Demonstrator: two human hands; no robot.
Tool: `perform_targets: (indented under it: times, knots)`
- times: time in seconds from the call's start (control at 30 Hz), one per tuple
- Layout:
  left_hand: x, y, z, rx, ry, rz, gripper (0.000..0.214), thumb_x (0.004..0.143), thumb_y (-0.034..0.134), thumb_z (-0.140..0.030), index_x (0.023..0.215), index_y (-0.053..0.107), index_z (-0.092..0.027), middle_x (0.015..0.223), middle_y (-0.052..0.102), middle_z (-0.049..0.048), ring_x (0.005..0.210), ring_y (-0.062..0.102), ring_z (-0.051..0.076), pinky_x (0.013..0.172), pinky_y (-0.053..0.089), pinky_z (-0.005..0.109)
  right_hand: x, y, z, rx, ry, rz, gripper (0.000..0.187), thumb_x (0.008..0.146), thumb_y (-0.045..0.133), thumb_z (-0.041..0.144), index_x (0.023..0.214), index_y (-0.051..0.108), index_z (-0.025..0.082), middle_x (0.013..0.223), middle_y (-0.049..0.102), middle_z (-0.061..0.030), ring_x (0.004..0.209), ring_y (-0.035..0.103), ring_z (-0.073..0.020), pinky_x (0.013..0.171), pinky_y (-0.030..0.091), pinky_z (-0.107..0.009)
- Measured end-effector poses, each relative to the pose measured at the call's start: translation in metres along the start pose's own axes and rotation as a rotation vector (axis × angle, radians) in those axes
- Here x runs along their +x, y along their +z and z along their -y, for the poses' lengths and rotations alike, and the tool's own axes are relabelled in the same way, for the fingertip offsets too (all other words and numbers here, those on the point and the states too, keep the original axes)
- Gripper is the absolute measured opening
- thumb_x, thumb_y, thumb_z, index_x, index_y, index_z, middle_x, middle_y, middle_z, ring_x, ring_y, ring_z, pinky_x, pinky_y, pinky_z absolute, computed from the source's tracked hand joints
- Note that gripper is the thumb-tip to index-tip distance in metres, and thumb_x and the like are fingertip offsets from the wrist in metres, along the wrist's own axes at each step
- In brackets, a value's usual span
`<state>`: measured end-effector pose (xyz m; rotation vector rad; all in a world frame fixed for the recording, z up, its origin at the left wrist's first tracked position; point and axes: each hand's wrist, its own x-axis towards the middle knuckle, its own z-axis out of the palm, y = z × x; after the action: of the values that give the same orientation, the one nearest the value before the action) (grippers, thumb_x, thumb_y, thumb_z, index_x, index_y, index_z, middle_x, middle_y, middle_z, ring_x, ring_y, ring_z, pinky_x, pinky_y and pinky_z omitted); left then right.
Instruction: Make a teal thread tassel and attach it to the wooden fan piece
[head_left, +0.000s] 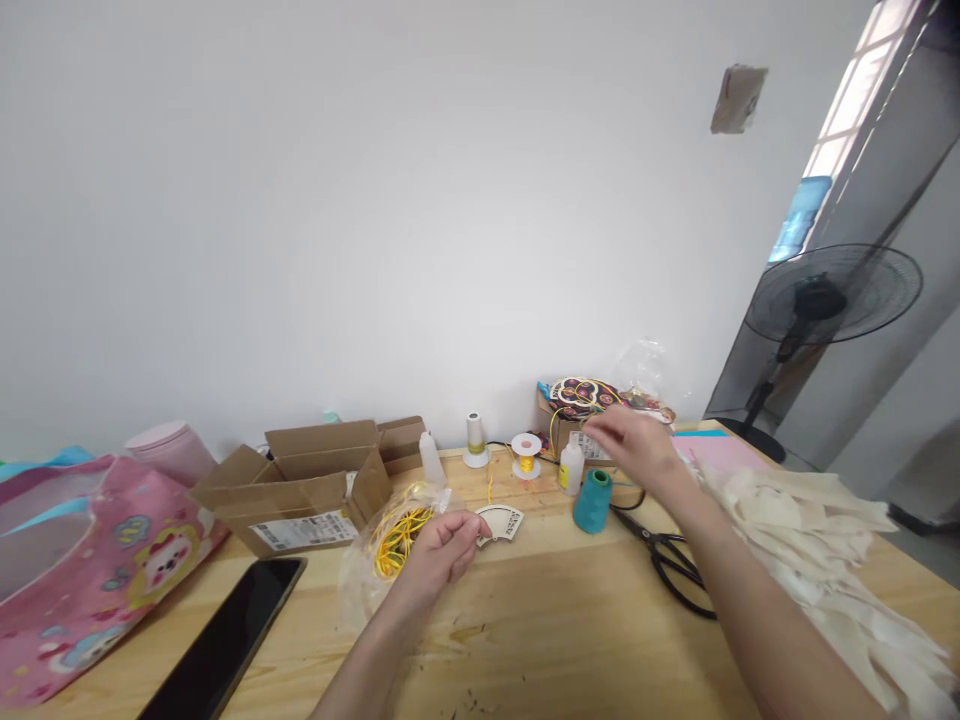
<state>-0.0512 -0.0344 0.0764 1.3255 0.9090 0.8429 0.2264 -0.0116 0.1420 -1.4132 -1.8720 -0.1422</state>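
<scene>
Nearest the camera, a bare right forearm (757,590) slants up and leftward over a pale, grained wooden desk (555,630), while a bare left forearm (367,655) rises from the bottom edge toward the middle. The right hand (634,445) is raised, wrist bent, above a clear plastic bottle with a yellow label (571,468) and a teal cone of thread (593,501); its grip has the fingertips drawn together (whether something thin sits between them, I cannot tell). The left hand (448,543) is lower, fingers curled, its grip closed with thumb and forefinger on the left end of a cream, fan-shaped piece (504,524). That piece sits just above the desk's middle, left of the teal cone, with a short yellow cord (490,489) at its upper edge.

Dark characters mark the fan-shaped piece, too small to read. A white printed label (306,531) on the open brown cardboard box (300,490) is likewise illegible, as is the bottle's yellow one. Cartoon animals decorate the pink bag (97,580) at far left. Beside the left hand lies a clear plastic bag of yellow cord (397,545); black-handled scissors (671,560) rest under the right forearm.
</scene>
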Motion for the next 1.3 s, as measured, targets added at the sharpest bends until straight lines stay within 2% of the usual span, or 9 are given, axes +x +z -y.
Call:
perform_targets:
  times: [0.2,0.43,0.53,0.63,0.73,0.83,1.1,1.2,1.3]
  knots:
    - [0.007,-0.010,0.022,-0.004,-0.010,-0.029,0.043,0.069,0.053,-0.053,0.075,0.056,-0.011,0.039,0.022,-0.0110,0.037,0.014,0.002,0.039,0.008,0.020,0.039,-0.068,-0.001,0.178,0.346,-0.252,0.021,0.068,0.060,0.032,0.073,0.067,0.013,0.046,0.052,0.0027,0.040,0.039,-0.0040,0.042,0.031,-0.020]
    - [0.010,-0.040,0.029,-0.070,-0.075,-0.201,0.045,0.064,0.057,-0.054,0.081,0.055,-0.012,0.042,0.022,-0.0111,0.038,0.013,0.002,0.039,0.007,0.018,0.015,-0.148,-0.014,0.452,0.224,-0.431,0.021,0.062,0.066,0.038,0.073,0.066,0.021,0.050,0.050,0.0033,0.042,0.039,-0.0012,0.041,0.025,-0.023]
    - [0.009,-0.052,0.027,-0.058,-0.032,-0.235,0.043,0.066,0.056,-0.054,0.079,0.057,-0.012,0.042,0.022,-0.0101,0.039,0.014,0.003,0.039,0.008,0.018,0.002,-0.164,-0.053,0.407,0.262,-0.230,0.028,0.053,0.070,0.044,0.072,0.067,0.023,0.056,0.056,0.0018,0.045,0.047,-0.0031,0.043,0.029,-0.025]
    - [0.008,-0.059,0.025,0.085,-0.011,-0.215,0.041,0.068,0.054,-0.052,0.079,0.060,-0.013,0.041,0.025,-0.0091,0.039,0.017,0.004,0.040,0.012,0.018,-0.007,-0.165,-0.069,0.022,0.353,-0.016,0.014,0.054,0.072,0.036,0.060,0.067,0.025,0.057,0.059,-0.0006,0.057,0.056,-0.0108,0.049,0.038,-0.026]
    - [0.010,-0.053,0.025,0.330,0.076,-0.158,0.034,0.070,0.054,-0.047,0.071,0.064,-0.014,0.047,0.044,-0.0032,0.046,0.034,0.008,0.046,0.025,0.019,-0.019,-0.141,-0.039,-0.261,0.206,-0.503,0.009,0.072,0.059,0.030,0.067,0.065,0.027,0.073,0.060,-0.0023,0.081,0.057,-0.0165,0.063,0.043,-0.031]
    - [0.014,-0.034,0.024,0.482,0.148,-0.061,0.027,0.073,0.051,-0.039,0.068,0.066,-0.017,0.068,0.061,0.0024,0.066,0.048,0.013,0.059,0.033,0.021,-0.031,-0.085,0.015,-0.024,0.090,-0.805,0.018,0.080,0.047,0.021,0.086,0.062,0.028,0.090,0.060,-0.0039,0.090,0.055,-0.0162,0.082,0.040,-0.039]
    - [0.025,0.008,0.033,0.656,0.205,0.043,0.022,0.070,0.042,-0.014,0.072,0.064,-0.017,0.071,0.063,0.0038,0.066,0.051,0.015,0.059,0.034,0.022,-0.072,0.127,0.084,0.334,-0.035,0.138,0.030,0.082,0.040,0.026,0.107,0.054,0.019,0.099,0.062,-0.0073,0.088,0.058,-0.0182,0.073,0.046,-0.030]
    - [0.020,0.002,0.041,0.528,0.157,0.106,0.023,0.068,0.041,-0.011,0.072,0.063,-0.015,0.071,0.062,0.0036,0.069,0.052,0.016,0.063,0.036,0.023,-0.093,0.148,0.087,0.260,0.007,0.263,0.032,0.083,0.040,0.029,0.111,0.051,0.018,0.088,0.064,-0.0064,0.071,0.059,-0.0163,0.059,0.044,-0.025]
    - [0.011,-0.004,0.047,0.361,0.128,0.204,0.026,0.076,0.040,-0.023,0.073,0.064,-0.014,0.070,0.061,0.0033,0.071,0.051,0.015,0.066,0.037,0.024,-0.101,0.145,0.083,0.223,-0.066,0.256,0.025,0.083,0.039,0.032,0.086,0.060,0.019,0.073,0.063,-0.0032,0.060,0.056,-0.0130,0.051,0.037,-0.021]
